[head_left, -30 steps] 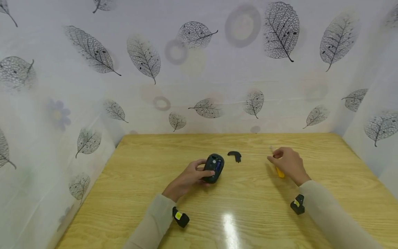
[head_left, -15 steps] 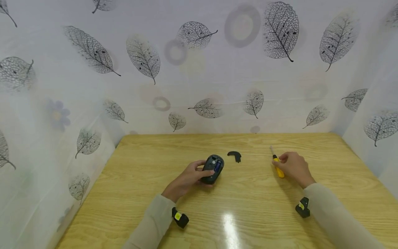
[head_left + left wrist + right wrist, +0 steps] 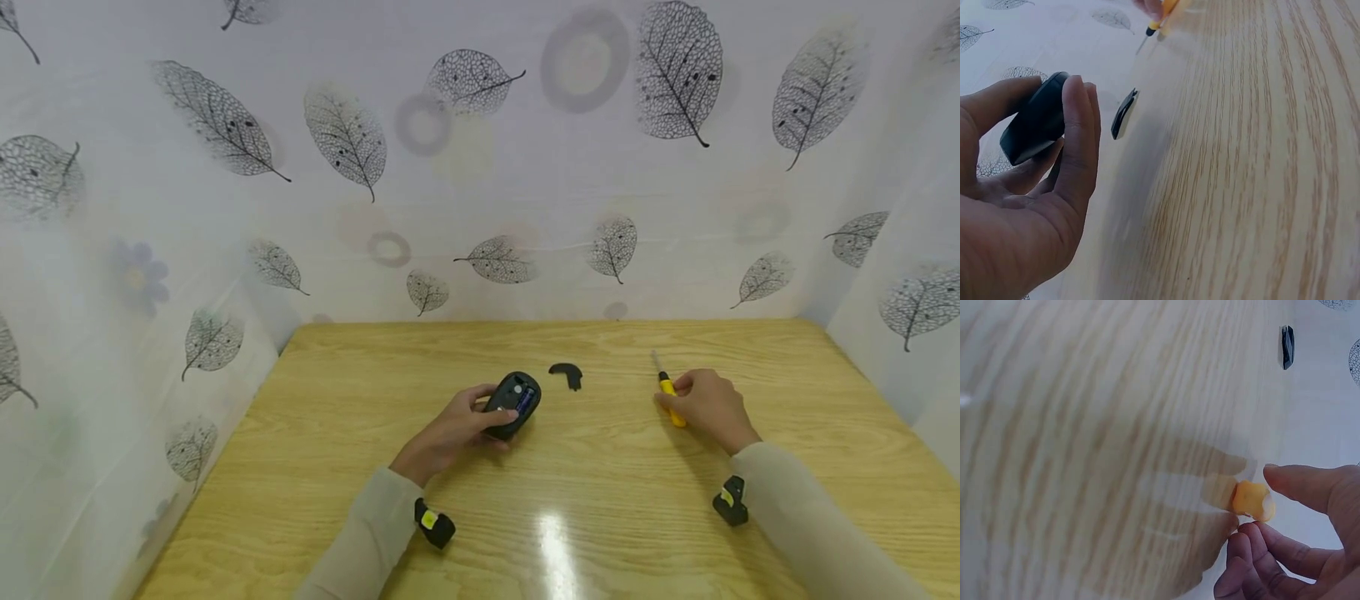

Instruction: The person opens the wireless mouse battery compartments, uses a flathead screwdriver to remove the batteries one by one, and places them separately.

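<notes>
In the head view my left hand (image 3: pixel 453 425) holds a black computer mouse (image 3: pixel 522 382) turned underside up, thumb across it. A blue battery (image 3: pixel 526 399) shows in the mouse's open compartment. In the left wrist view the mouse (image 3: pixel 1041 119) is seen edge-on between thumb and fingers. My right hand (image 3: pixel 712 408) has its thumb and fingertips on either side of the yellow handle of a small screwdriver (image 3: pixel 667 387), which lies on the table. The handle's end (image 3: pixel 1252 500) appears between thumb and fingertips in the right wrist view. Between the hands lies a black battery cover (image 3: pixel 567 374).
The wooden table (image 3: pixel 375 358) meets a leaf-patterned cloth (image 3: pixel 495 183) at its back and sides. Black wrist cameras are strapped at the left cuff (image 3: pixel 435 523) and the right cuff (image 3: pixel 730 501).
My right hand has drawn back from the screwdriver's shaft end to its yellow handle. The screwdriver, battery cover and left hand with the mouse have hardly moved.
</notes>
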A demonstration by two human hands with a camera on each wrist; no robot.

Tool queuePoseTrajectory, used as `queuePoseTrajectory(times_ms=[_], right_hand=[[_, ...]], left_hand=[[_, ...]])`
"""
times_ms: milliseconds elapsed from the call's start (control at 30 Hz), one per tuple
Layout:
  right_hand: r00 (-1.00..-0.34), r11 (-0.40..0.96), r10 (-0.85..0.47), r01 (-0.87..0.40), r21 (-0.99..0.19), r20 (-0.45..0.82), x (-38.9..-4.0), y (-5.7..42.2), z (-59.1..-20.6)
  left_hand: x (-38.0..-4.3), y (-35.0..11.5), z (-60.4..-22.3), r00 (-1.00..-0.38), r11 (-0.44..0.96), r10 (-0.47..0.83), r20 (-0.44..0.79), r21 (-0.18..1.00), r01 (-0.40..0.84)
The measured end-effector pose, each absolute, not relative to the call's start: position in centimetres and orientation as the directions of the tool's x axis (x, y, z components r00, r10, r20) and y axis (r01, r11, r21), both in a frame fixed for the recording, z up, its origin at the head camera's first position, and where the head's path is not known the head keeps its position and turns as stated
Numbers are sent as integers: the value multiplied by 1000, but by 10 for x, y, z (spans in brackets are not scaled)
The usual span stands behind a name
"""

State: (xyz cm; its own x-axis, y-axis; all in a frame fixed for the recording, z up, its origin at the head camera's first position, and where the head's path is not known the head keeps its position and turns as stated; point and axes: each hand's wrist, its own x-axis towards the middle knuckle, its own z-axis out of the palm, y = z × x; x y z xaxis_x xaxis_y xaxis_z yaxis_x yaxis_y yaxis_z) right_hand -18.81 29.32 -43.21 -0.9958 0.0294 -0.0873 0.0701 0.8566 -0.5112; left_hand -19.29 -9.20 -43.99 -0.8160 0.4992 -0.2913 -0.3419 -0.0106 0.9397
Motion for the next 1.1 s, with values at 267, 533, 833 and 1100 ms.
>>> queuePoseTrajectory(times_ms=[267,533,833,1100], right_hand=[[-992,856,41,97,-508,-119,-188,294,-433],[-994,849,55,97,-519,-95,-187,295,-433],[-996,843,51,80,-532,-70,-184,295,-432],[-998,828,42,58,-557,-42,-181,295,-434]], left_hand=[[-195,-92,-440,-818,9,498,-289,945,-328],[-196,-91,-441,-827,30,480,-294,947,-319],[-197,-90,-441,-814,-38,507,-282,936,-349],[-195,-90,-440,-821,-27,493,-288,938,-346]])
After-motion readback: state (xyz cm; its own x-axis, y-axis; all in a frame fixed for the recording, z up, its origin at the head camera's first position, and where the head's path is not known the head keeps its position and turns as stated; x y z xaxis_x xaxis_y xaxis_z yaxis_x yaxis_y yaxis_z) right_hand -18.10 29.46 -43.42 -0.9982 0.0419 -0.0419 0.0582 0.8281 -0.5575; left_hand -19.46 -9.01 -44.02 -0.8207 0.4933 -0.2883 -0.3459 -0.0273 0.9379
